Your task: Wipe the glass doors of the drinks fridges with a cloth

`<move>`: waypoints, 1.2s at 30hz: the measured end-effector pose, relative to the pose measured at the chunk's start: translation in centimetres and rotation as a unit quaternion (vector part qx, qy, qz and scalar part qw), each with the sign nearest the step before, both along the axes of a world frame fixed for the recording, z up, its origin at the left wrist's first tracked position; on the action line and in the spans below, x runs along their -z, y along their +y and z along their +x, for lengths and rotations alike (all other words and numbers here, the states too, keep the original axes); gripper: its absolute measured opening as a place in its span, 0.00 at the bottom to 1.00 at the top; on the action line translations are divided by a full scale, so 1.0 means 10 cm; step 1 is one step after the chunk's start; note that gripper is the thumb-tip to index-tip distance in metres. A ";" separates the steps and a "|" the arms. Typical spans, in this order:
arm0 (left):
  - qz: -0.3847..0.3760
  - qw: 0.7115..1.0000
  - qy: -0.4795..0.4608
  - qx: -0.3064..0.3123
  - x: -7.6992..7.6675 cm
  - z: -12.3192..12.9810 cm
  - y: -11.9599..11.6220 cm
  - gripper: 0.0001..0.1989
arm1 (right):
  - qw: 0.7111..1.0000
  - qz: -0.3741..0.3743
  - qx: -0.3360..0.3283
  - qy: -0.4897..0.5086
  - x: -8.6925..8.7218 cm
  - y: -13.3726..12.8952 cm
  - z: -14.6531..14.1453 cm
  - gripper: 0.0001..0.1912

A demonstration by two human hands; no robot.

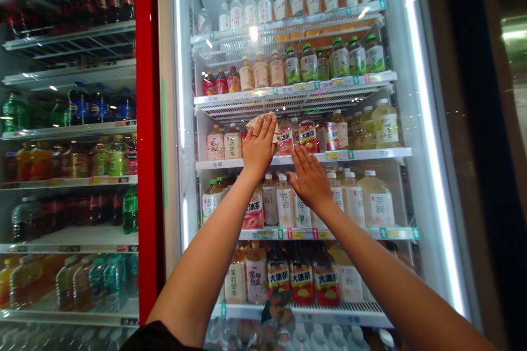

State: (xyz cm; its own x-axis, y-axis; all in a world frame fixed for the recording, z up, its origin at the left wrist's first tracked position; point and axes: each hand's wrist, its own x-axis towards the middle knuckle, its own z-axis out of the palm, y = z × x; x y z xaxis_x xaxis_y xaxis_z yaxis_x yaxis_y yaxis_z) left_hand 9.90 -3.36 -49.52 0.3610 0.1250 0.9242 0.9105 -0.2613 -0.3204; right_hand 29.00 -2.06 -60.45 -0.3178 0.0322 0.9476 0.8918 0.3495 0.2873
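- Cloth (261, 124), cream and crumpled, sits pressed behind the flat left hand (258, 147), fingers up, not clenched
- Right hand (310, 180) open, fingers spread, grasping nothing, just beside the left, at the shelf lip (349, 156)
- Beyond both hands, bottled teas (308, 136) crowd the shelf
- Left of them, a red cooler frame (148, 120)

Convenience shop: glass-door drinks fridge (167, 120) lined with bottled teas (376, 203) on wire shelves, price tags (333, 156) along shelf edges; second fridge (69, 131) just left, holding cola bottles (88, 105).

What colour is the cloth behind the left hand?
The crumpled cloth is pale beige, shown best in the head view.
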 end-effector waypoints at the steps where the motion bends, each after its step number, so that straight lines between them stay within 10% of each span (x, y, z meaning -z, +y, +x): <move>1: 0.001 1.000 0.005 0.003 0.04 0.02 0.01 0.42 | 1.000 -0.001 -0.002 0.000 0.00 0.00 0.00 0.47; 9: 0.009 0.993 0.108 0.041 -0.20 0.00 0.06 0.41 | 1.000 -0.014 -0.015 0.004 0.00 0.02 -0.01 0.46; 22: -0.044 0.985 0.123 0.109 -0.06 0.15 0.00 0.49 | 0.988 -0.037 -0.143 0.045 -0.21 -0.18 0.10 0.41; 29: -0.030 0.979 0.105 0.171 -0.01 0.10 0.05 0.56 | 0.992 -0.056 -0.104 -0.040 -0.76 -0.14 0.16 0.29; 36: 0.014 0.974 0.115 0.196 0.11 0.04 0.00 0.46 | 0.999 -0.012 -0.043 -0.009 -0.65 -0.19 0.43 0.27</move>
State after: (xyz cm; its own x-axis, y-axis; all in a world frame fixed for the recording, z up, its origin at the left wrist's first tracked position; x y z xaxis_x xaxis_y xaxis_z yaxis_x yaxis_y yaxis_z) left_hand 10.27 -3.41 -50.57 0.5740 -0.0887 0.8141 0.6452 -0.5632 -0.5163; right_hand 33.31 -3.95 -53.98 -0.3375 0.0267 0.9409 0.8525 0.4325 0.2936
